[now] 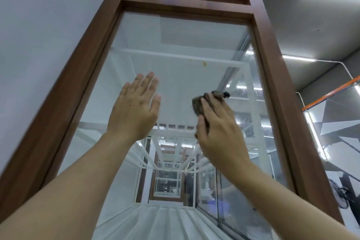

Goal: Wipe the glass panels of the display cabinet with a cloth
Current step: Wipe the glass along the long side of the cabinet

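A tall display cabinet with a brown wooden frame (93, 48) rises in front of me, seen from below. Its front glass panel (175, 45) fills the frame. My left hand (136, 109) lies flat against the glass at mid height, fingers straight and together. To its right, my right hand (218, 128) presses a dark brown cloth (198, 105) onto the glass, fingers curled over it. Part of the cloth is hidden under that hand. A small yellowish smudge (204, 63) shows on the glass above the cloth.
White shelves (175, 56) and white uprights show inside the cabinet through the glass. A plain wall (48, 15) stands left of the cabinet. Ceiling strip lights (298, 58) run at the upper right, with an orange rack beam (331, 95) and a fan (342, 195) at the right.
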The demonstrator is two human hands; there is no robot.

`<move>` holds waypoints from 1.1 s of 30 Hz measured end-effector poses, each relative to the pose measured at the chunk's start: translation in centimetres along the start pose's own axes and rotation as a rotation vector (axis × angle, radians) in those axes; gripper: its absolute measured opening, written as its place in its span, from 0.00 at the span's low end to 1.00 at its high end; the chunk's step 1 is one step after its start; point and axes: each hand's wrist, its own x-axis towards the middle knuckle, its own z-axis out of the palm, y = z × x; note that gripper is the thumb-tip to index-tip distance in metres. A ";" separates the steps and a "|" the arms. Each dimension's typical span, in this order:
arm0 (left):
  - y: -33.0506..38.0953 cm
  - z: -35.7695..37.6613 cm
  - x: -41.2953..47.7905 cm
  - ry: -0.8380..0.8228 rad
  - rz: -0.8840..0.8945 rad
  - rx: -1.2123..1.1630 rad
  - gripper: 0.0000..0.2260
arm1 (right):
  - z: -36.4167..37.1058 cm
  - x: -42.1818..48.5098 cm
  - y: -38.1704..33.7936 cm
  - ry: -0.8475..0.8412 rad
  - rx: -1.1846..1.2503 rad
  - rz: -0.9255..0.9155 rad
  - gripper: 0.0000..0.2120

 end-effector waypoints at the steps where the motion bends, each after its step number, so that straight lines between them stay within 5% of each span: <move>1: 0.0 0.0 0.0 0.001 0.000 0.002 0.29 | -0.2 1.6 1.0 0.031 -0.021 0.072 0.25; 5: 0.0 0.0 0.0 -0.003 0.003 0.009 0.29 | 1.5 9.7 -0.3 0.076 -0.079 0.261 0.25; 11: 0.0 -0.1 0.1 -0.010 0.002 0.013 0.29 | 0.9 -0.6 -2.4 -0.041 -0.034 -0.072 0.26; 18: 0.1 0.0 0.0 -0.014 -0.002 0.030 0.29 | 0.3 9.3 1.6 0.094 -0.047 0.273 0.25; 24: -0.1 0.0 0.1 -0.018 0.006 0.015 0.29 | 1.0 -0.1 -2.2 -0.065 -0.015 -0.143 0.25; 30: 0.0 0.2 0.0 -0.013 -0.007 0.041 0.30 | -2.7 8.1 7.8 0.117 -0.092 0.357 0.30; 33: 0.0 0.2 0.0 -0.020 -0.012 0.043 0.29 | -1.1 7.8 3.8 0.046 -0.069 0.224 0.28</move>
